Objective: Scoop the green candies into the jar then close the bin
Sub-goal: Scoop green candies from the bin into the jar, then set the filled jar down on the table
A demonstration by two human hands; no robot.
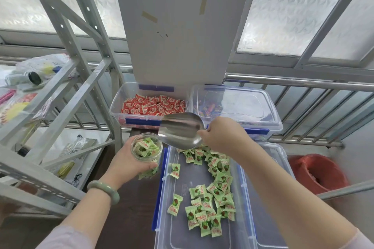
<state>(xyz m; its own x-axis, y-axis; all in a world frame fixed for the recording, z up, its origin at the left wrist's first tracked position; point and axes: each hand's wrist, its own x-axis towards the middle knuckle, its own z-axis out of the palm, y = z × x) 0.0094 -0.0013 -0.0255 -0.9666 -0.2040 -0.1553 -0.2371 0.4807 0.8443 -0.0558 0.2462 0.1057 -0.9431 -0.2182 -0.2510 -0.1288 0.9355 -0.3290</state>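
My left hand (129, 163) grips a clear plastic jar (146, 148) that is nearly full of green wrapped candies. My right hand (224, 137) holds a metal scoop (180, 130) by its handle, tilted with its mouth just to the right of the jar's rim; the scoop looks empty. Below them stands an open clear bin (202, 236) with blue latches. Green candies (212, 192) lie scattered over its floor, mostly on the right side. The bin's lid (269, 198) lies to its right, partly under my right arm.
Behind stand an open bin of red candies (151, 106) and a lidded bin of mixed candies (234, 107). A grey metal rack (60, 87) with bags fills the left. A red-lined waste bin (317, 172) sits at the right, a metal railing behind.
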